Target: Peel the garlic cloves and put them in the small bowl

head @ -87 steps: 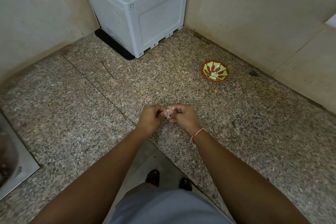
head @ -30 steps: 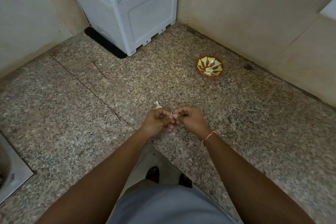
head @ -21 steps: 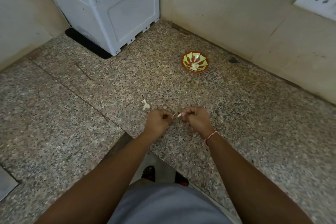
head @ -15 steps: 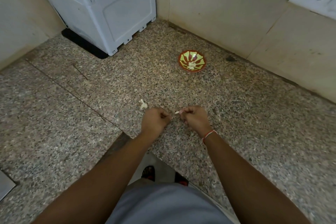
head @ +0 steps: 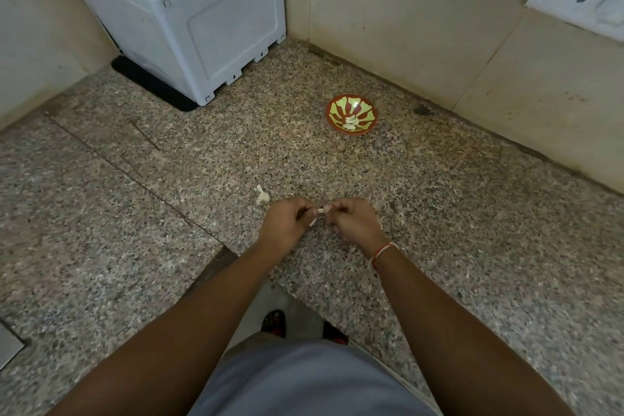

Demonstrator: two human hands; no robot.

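Hands, left (head: 287, 224) and right (head: 351, 221), pinch one clove (head: 319, 213) between fingertips above the tabletop's near edge; skin should strip lengthwise before the bowl (head: 351, 114) near the far corner takes it.

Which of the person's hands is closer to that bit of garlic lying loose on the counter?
The left. The left hand is just right of the garlic piece and a little nearer the person, close but not touching. The right hand lies farther right, beyond the left.

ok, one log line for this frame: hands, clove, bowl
left hand: pinching garlic clove | right hand: pinching same clove | stage: peeling | small bowl: holds peeled cloves | garlic piece: on counter
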